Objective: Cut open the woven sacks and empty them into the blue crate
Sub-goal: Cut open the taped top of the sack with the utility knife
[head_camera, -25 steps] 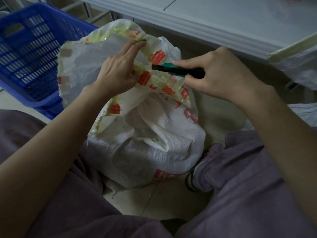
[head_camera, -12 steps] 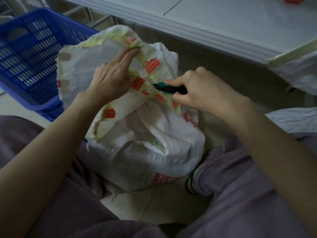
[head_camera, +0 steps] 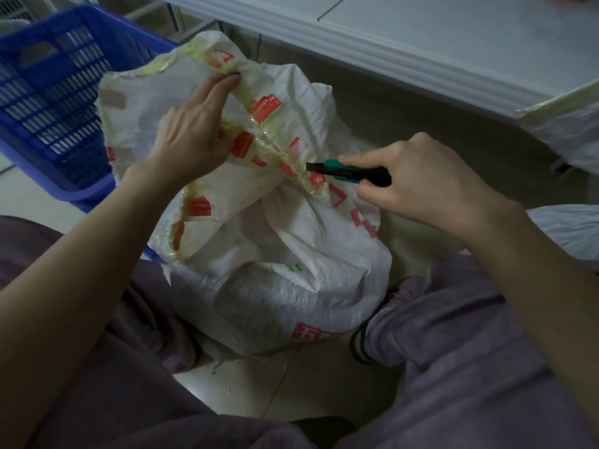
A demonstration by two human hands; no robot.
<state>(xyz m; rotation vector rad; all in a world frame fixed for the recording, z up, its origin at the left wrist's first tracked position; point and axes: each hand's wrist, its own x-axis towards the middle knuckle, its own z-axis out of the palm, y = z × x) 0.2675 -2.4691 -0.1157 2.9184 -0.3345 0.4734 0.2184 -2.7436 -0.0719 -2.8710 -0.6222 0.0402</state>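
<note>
Woven sack (head_camera: 291, 280) between fingers (head_camera: 214, 92) and knife (head_camera: 350, 171)

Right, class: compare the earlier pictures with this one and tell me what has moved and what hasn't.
The right hand, gripping the green cutter, came down from the top fold of the woven sack; the cutter's tip now meets the taped seam lower down. The left hand kept holding the taped flap, its fingertips now bent over the edge. The sack and blue crate stayed put.
</note>
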